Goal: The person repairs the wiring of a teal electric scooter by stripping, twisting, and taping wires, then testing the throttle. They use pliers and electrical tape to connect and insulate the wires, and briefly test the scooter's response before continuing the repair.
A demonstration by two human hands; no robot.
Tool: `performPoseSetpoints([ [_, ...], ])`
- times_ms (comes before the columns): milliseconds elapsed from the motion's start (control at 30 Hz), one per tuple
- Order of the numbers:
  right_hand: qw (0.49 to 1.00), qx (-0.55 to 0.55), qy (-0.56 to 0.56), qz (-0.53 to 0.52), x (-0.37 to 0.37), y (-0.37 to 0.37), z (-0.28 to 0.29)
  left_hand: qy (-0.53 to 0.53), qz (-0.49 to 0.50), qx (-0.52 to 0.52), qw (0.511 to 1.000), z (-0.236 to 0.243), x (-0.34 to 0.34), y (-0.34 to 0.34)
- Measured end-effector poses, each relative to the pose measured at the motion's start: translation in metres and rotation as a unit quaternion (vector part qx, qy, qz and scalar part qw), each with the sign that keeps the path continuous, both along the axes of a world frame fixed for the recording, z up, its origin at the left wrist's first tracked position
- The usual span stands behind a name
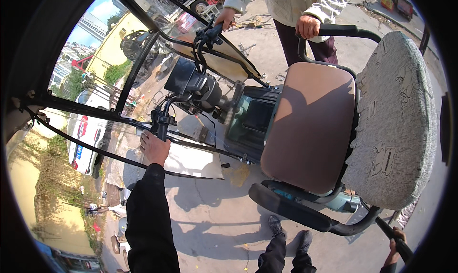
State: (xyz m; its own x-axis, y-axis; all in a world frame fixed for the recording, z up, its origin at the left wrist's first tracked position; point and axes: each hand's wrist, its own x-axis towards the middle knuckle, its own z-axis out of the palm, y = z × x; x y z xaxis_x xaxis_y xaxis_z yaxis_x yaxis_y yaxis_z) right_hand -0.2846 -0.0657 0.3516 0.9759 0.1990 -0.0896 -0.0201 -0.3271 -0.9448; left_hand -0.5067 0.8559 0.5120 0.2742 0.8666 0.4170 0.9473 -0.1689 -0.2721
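An electric mobility scooter with a brown seat (307,130) stands in front of me, its handlebars to the left. My left hand (155,147) is by the near handlebar grip (163,130), its fingers extended over the side panel (191,159) within the black canopy frame. Whether it presses on the panel I cannot tell. At the lower right, my right hand (398,238) is wrapped round a black bar (387,229) behind the seat. The backrest wears a grey patterned cover (393,125). A black padded armrest (288,207) juts out on my side.
Across the scooter a person in a pale jacket (305,6) holds the far handlebar grip (214,32) and the far armrest (338,30). Canopy bars (136,75) cross the left side. A white car (88,134) is parked beyond. My shoes (303,242) are on the concrete close to the scooter.
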Motion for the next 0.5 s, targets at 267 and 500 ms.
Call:
performPoseSetpoints([
  [267,1.0,0.003,0.001,0.006,0.004,-0.009,-0.007,0.013,0.011,-0.004,1.0,0.001,0.002,0.0],
  [500,1.0,-0.003,0.002,0.01,0.007,-0.019,-0.016,0.013,0.004,0.005,1.0,0.0,0.0,0.001],
])
